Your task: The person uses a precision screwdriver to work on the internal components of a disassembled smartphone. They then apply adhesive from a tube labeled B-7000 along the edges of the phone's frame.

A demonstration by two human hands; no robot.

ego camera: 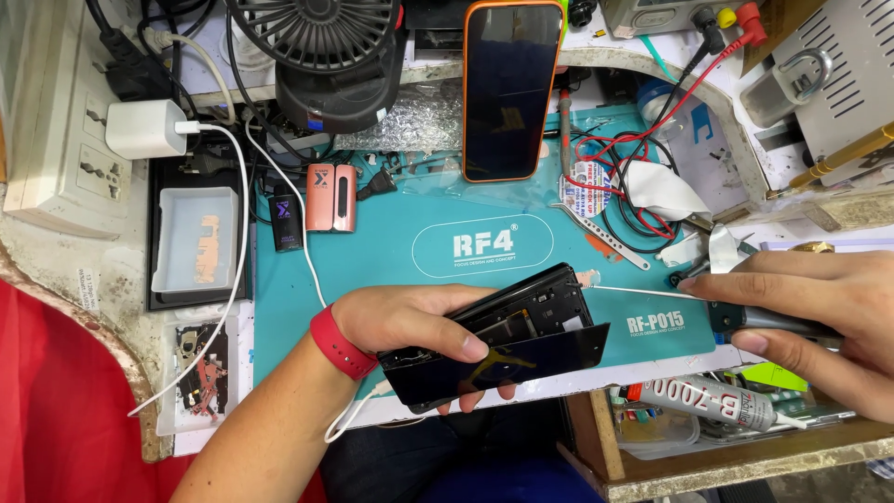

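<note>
My left hand, with a red band at the wrist, grips an opened black phone over the teal work mat. Its dark screen panel is lifted away from the body and hangs toward me. My right hand holds a grey screwdriver whose thin metal shaft points left, its tip at the phone's upper right corner.
An orange-cased phone leans upright at the back beside a black fan. Red and black test leads, a white tray, a charger with white cable and a glue tube surround the mat.
</note>
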